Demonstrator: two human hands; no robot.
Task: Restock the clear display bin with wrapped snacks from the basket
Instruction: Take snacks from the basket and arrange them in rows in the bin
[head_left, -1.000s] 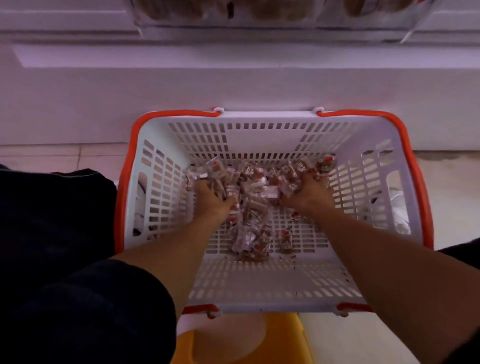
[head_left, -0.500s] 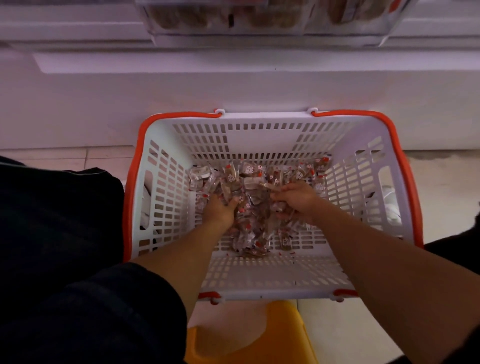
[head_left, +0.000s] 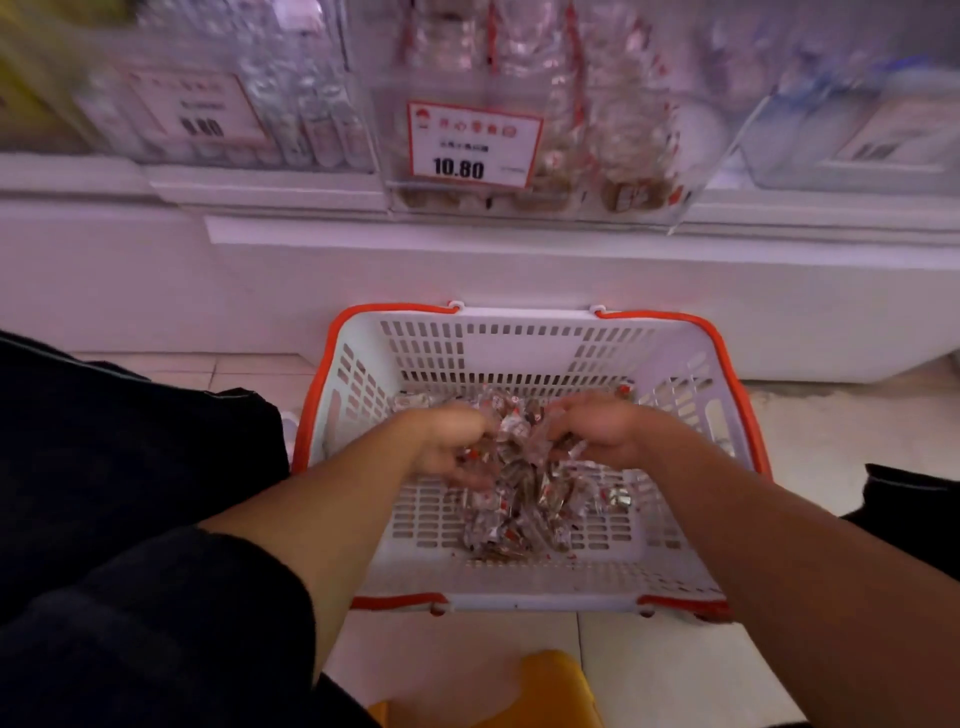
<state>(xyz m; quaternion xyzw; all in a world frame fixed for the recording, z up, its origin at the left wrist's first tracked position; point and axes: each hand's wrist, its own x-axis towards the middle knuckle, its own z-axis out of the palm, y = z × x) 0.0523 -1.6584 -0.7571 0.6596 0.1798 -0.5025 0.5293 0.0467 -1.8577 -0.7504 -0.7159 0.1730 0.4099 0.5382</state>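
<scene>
A white slatted basket (head_left: 691, 358) with an orange rim sits on the floor in front of me. A pile of small clear wrapped snacks (head_left: 511, 525) with red marks lies on its bottom. My left hand (head_left: 447, 441) and my right hand (head_left: 605, 428) are cupped together just above the pile, gripping a bunch of wrapped snacks between them. Above, on the white shelf, stands the clear display bin (head_left: 613, 156) with a few brown snacks at its bottom and a 10.80 price tag (head_left: 470, 143) on its front.
More clear bins (head_left: 260, 104) flank the display bin on both sides. The white shelf base (head_left: 467, 270) rises right behind the basket. A yellow stool (head_left: 550, 686) shows below my arms. Tiled floor (head_left: 831, 447) spreads to the right.
Both hands closed inward on a bunch of snacks and lifted it off the pile. My view tilted up, bringing the display bin and its price tag into sight.
</scene>
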